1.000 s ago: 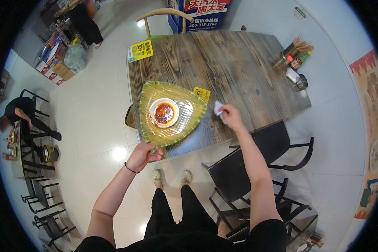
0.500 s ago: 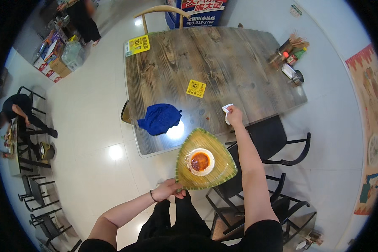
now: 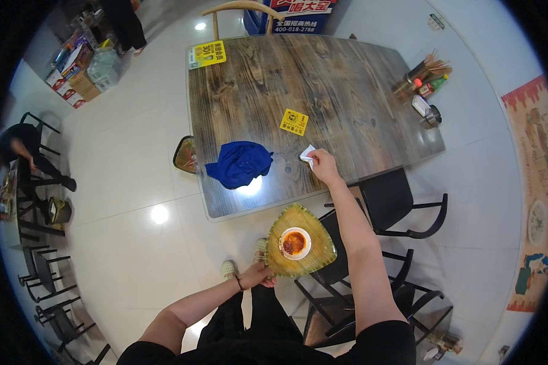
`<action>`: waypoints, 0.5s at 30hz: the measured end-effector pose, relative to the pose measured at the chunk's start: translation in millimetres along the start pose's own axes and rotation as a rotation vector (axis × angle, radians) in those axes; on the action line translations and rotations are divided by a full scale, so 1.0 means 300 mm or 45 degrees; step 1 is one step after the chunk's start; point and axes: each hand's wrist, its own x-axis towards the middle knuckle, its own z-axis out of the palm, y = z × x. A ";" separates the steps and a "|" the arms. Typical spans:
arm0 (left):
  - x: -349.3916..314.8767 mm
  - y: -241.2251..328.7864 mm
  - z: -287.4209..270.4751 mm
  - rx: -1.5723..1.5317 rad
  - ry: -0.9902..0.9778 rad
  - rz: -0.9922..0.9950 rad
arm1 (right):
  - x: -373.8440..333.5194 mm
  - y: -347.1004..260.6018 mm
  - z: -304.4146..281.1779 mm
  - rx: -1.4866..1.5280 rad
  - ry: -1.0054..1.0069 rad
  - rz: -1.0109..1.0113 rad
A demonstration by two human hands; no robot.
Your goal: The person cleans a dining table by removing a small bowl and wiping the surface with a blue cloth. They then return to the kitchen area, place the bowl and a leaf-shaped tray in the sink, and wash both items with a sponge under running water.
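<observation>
My left hand [image 3: 259, 277] grips the near-left corner of a yellow-green, rounded triangular plate [image 3: 313, 252], which it carries beyond the table's near edge. A small white bowl [image 3: 296, 243] with red-orange sauce sits on the plate. Over the wooden table [image 3: 249, 85], my right hand [image 3: 324, 166] pinches a crumpled white tissue [image 3: 306, 156] against the tabletop. A bunched dark blue cloth [image 3: 240, 165] lies to the left of that hand. Beyond the tissue is a square yellow card [image 3: 294, 122].
Black chairs [image 3: 389, 201] crowd the table's near right side. Skewers in a holder [image 3: 429, 67], a bottle [image 3: 433, 86] and a metal pot [image 3: 432, 114] stand at its right end. A yellow sign [image 3: 207, 54] lies at the far left corner. Two other people are at the left.
My right hand has moved left across the table with the tissue, toward the blue cloth. The plate with the bowl has come slightly lower in view. A red spot beside the tissue no longer shows.
</observation>
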 end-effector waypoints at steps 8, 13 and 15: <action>0.083 -0.046 -0.090 -0.001 0.050 -0.031 | -0.017 -0.035 -0.009 0.033 -0.190 -0.003; 0.134 -0.063 -0.127 -0.010 0.036 0.023 | -0.068 -0.082 -0.005 0.013 -0.242 0.009; 0.138 -0.055 -0.129 -0.023 0.042 0.013 | -0.100 -0.093 0.002 0.017 -0.261 0.001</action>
